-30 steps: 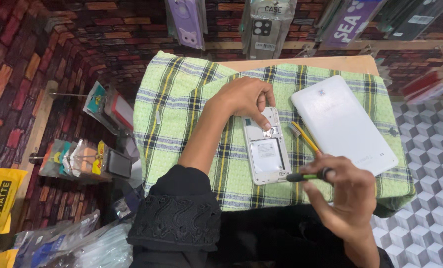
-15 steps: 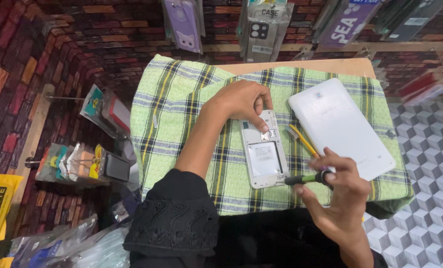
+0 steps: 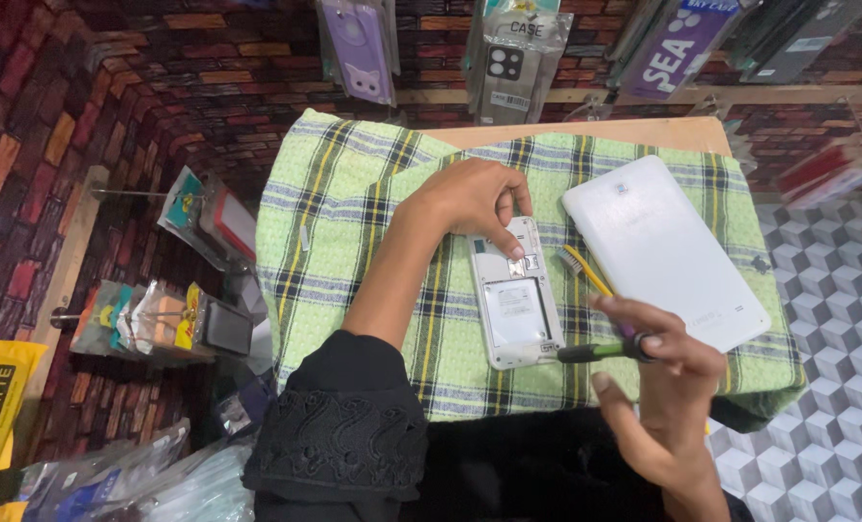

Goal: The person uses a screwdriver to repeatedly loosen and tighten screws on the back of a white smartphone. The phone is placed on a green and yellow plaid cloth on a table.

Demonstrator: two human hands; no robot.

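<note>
A white phone lies face down with its back cover off on a green plaid cloth. My left hand presses its fingertips on the phone's upper end. My right hand grips a screwdriver with a green and black handle, its tip at the phone's lower right corner. A yellow-handled brush lies just right of the phone. A large white tablet back rests on the cloth further right.
The cloth covers a small wooden table. Packaged phone cases hang above against a brick-pattern wall. More packets hang on hooks at the left. A patterned tile floor shows at the right.
My right hand has brought the screwdriver closer, so its tip now meets the phone's lower right corner. My left hand stays on the phone's top.
</note>
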